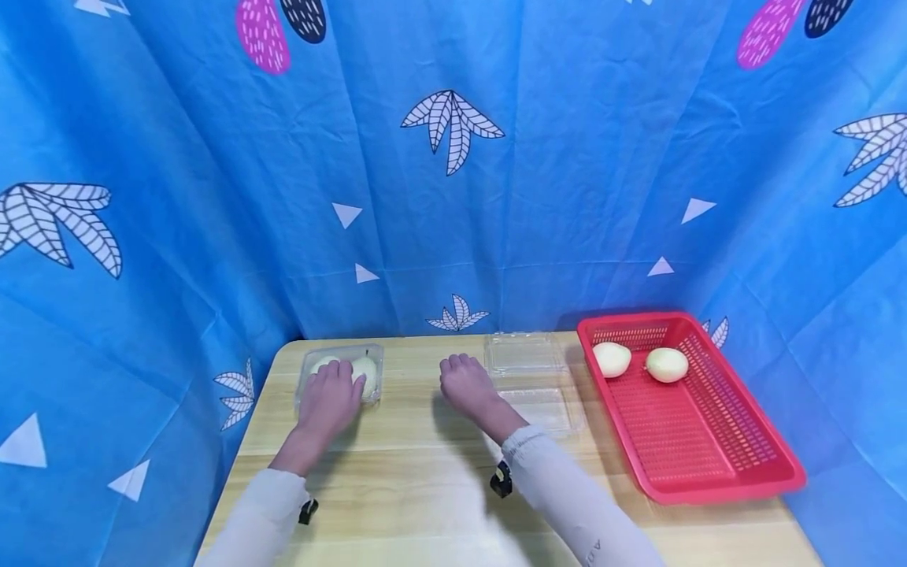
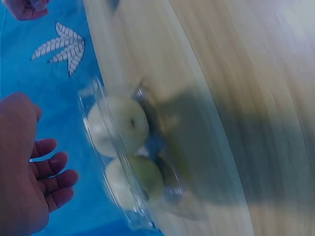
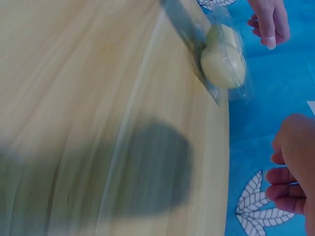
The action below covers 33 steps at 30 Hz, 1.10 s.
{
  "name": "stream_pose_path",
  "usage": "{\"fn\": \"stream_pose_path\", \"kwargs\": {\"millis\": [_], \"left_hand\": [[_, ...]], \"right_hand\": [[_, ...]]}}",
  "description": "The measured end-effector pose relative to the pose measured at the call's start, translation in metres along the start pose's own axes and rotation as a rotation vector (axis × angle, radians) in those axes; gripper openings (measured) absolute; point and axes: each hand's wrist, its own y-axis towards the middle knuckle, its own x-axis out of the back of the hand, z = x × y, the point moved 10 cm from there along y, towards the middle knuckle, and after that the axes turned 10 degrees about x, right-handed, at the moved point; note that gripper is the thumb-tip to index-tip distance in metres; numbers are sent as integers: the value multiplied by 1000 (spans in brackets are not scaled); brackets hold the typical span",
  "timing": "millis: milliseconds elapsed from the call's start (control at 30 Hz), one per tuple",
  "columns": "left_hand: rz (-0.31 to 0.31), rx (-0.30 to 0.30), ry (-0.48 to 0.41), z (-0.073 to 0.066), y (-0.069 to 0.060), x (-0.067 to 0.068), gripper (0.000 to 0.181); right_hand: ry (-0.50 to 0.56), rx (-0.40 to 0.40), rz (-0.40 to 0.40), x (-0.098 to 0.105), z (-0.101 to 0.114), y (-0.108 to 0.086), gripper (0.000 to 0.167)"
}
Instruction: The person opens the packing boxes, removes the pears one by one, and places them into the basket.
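At the table's far left stands a clear plastic clamshell box with two pale yellow-green pears inside; its lid appears folded over them. My left hand is over this box in the head view, while the left wrist view shows the hand apart from it, fingers loosely bent and nothing in them. Right of the box, my right hand hovers above the table, its fingers loosely curled. Nothing shows in the right hand in its wrist view either.
A second clear clamshell box lies unfolded right of my right hand, partly behind that forearm. A red plastic basket at the right holds two more pale pears. Blue patterned curtain borders the wooden table at the back and sides.
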Motion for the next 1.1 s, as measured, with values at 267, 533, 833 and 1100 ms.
{"fn": "stream_pose_path", "kwargs": {"millis": [267,533,833,1100], "left_hand": [[-14,40,-8,40,3,4,38],[-43,76,-22,74,6,8,37],[-84,77,-30,104,7,8,30],[-62,55,4,120,6,-2,27]], "right_hand": [[119,-28,64,-14,13,21,19],[191,-66,132,-29,26,37,23],[215,-86,181,-42,46,59,30],[276,-115,186,-60,64,71,32]]}}
